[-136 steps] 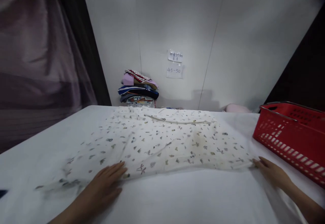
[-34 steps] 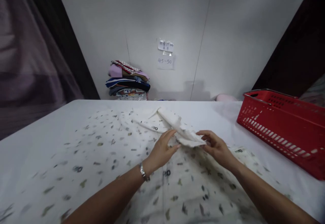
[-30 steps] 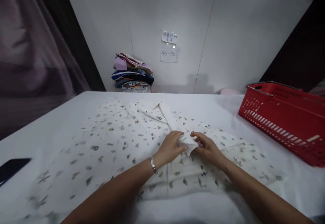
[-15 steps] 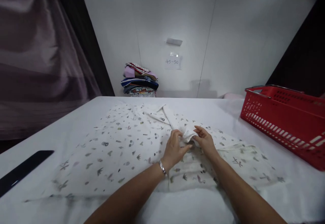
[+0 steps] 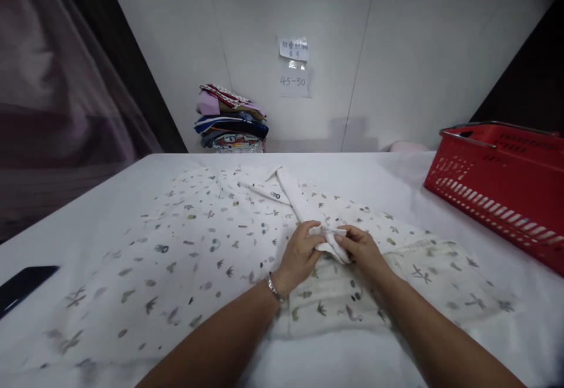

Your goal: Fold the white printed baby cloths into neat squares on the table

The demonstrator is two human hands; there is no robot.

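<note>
A white garment (image 5: 211,259) printed with small leaves, birds and other motifs lies spread over the white table, with a collar-like band (image 5: 288,191) near its middle. My left hand (image 5: 302,256) wears a silvery bracelet and pinches the edge of the garment's opening between thumb and fingers. Close beside it, my right hand (image 5: 359,250) pinches the same bunched edge from the right. Between both hands the white edge is raised and folded over. Whether a button or other fastener sits under the fingers is hidden.
At the right stands a red plastic basket (image 5: 497,182) with a metal handle. A stack of folded clothes (image 5: 233,121) rests at the table's back edge. A dark phone-like slab (image 5: 26,285) lies at the left. Paper signs (image 5: 294,80) hang on the wall.
My fingers have closed on the white edge, which now shows stretched between both hands. The view has tilted slightly down, bringing the upper wall sign's writing into sight.
</note>
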